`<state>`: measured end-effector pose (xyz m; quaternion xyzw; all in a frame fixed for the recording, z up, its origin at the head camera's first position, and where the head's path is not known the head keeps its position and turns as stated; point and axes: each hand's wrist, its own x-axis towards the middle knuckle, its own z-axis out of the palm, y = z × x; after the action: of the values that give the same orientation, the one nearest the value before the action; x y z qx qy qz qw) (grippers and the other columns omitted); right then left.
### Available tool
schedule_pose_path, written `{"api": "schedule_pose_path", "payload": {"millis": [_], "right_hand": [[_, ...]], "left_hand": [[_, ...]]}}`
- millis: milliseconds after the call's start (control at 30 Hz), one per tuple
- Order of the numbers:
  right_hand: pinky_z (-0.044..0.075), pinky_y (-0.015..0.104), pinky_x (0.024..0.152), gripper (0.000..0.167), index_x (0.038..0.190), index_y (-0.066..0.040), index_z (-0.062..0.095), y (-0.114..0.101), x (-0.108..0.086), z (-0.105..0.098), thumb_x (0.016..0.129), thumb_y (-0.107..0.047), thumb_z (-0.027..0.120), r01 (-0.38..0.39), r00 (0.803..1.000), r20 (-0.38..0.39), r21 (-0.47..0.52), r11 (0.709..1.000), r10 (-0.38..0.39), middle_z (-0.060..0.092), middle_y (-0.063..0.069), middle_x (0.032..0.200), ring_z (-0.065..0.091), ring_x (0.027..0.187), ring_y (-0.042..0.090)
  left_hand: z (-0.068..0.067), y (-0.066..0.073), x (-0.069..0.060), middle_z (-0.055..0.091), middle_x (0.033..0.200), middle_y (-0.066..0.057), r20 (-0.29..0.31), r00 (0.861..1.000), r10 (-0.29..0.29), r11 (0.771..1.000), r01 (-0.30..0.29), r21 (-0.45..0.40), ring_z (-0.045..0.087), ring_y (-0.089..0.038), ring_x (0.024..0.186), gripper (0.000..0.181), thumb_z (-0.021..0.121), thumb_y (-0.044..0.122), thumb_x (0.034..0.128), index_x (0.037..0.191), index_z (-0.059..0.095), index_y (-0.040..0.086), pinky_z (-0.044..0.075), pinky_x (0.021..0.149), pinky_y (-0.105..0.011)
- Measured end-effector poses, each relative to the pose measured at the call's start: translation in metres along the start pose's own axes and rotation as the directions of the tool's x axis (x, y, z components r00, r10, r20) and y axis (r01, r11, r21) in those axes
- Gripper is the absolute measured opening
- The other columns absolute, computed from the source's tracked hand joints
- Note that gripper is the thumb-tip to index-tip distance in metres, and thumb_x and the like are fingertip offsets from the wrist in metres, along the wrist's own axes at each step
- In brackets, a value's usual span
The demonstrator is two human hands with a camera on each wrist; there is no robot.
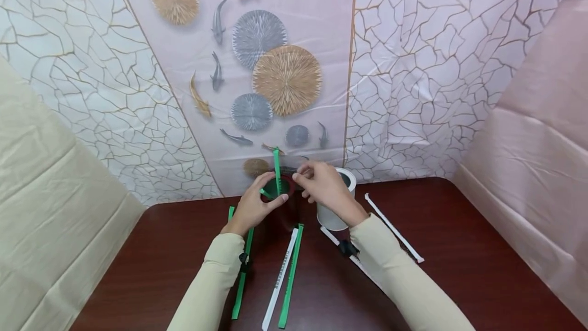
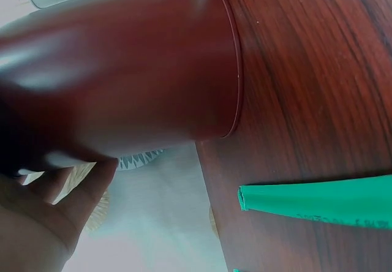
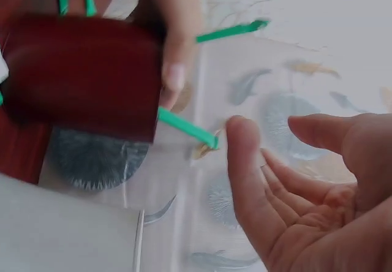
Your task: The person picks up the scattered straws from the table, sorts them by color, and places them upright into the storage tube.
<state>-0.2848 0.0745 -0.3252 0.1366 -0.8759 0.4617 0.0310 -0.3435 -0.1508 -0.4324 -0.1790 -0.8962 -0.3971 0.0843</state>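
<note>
My left hand (image 1: pixel 253 204) grips a dark red cylindrical cup (image 2: pixel 135 70) near its rim, with the thumb on the near side and the fingers round the far side. The cup stands on the table. A slim green packet (image 1: pixel 277 170), like a wrapped straw, sticks up out of it, and a second green packet (image 3: pixel 187 127) leans out over the rim. Just right of the mouth hovers my right hand (image 1: pixel 323 183), its thumb and forefinger apart with nothing between them. A white cup (image 1: pixel 328 216) stands beside the red one, partly behind my right hand.
On the table (image 1: pixel 138 269) lie a green packet (image 1: pixel 243 275) under the left wrist, a white packet (image 1: pixel 280 280) beside another green packet (image 1: pixel 291 277), a white packet (image 1: pixel 331 235) partly under the right forearm, and one white packet (image 1: pixel 394 226) farther right. Patterned cloth (image 1: pixel 413 65) hangs behind.
</note>
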Motion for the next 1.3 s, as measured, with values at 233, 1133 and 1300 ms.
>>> {"api": "schedule_pose_path", "payload": {"millis": [233,1133,1300], "right_hand": [[0.062,0.037,0.058,0.028,0.121,0.006,0.063,0.025,-0.043,0.021,0.103,-0.014,0.070,-0.203,0.975,0.121,0.131,0.970,0.188,0.072,0.017,0.096,0.071,0.064,0.024],[0.048,0.029,0.040,0.042,0.053,-0.004,0.058,0.079,-0.075,0.113,0.093,-0.005,0.072,-0.237,0.945,0.166,-0.242,0.941,0.280,0.053,0.002,0.039,0.056,0.033,0.012],[0.045,0.029,0.038,0.040,0.050,-0.007,0.057,0.083,-0.078,0.110,0.088,-0.004,0.069,-0.183,0.961,0.154,-0.270,0.945,0.230,0.050,-0.001,0.037,0.052,0.031,0.010]], "left_hand": [[-0.004,0.001,0.005,0.038,0.167,0.005,0.002,1.000,0.009,1.000,-0.010,0.019,0.039,-0.026,0.152,0.080,0.071,0.066,0.0927,0.159,0.046,0.029,0.040,0.116,-0.060],[0.001,-0.002,0.001,0.039,0.165,0.008,-0.032,0.999,0.026,1.000,-0.026,0.001,0.040,-0.026,0.152,0.080,0.072,0.067,0.0916,0.159,0.047,0.031,0.041,0.115,-0.062],[0.001,0.000,-0.003,0.040,0.165,0.005,-0.025,0.999,0.027,1.000,-0.027,-0.012,0.040,-0.027,0.152,0.079,0.074,0.062,0.0930,0.159,0.048,0.028,0.040,0.115,-0.062]]}}
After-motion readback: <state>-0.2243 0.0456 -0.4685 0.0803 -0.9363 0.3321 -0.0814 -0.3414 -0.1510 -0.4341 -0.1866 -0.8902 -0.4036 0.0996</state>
